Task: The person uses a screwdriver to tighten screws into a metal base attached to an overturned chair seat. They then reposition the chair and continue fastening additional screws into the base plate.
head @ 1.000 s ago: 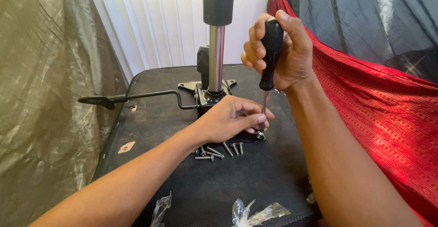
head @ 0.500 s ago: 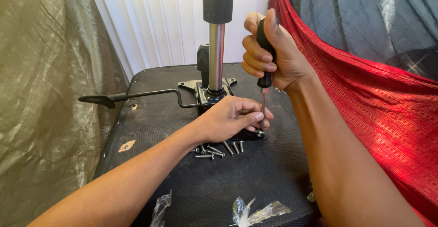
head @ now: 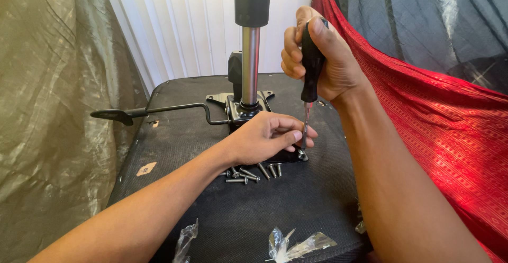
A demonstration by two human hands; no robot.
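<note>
My right hand grips the black handle of a screwdriver, held upright with its metal shaft pointing down at a screw in the black metal plate. My left hand rests on that plate, fingertips pinching the shaft near its tip. The plate belongs to a chair mechanism with a chrome gas cylinder rising from it, all mounted on the black underside of a seat. Several loose screws lie just in front of my left hand.
A black lever sticks out to the left of the mechanism. Torn clear plastic bags lie at the seat's near edge. Red patterned cloth hangs on the right, olive fabric on the left, white blinds behind.
My right hand has shifted its grip around the screwdriver handle, which has turned slightly. My left hand stays at the shaft tip.
</note>
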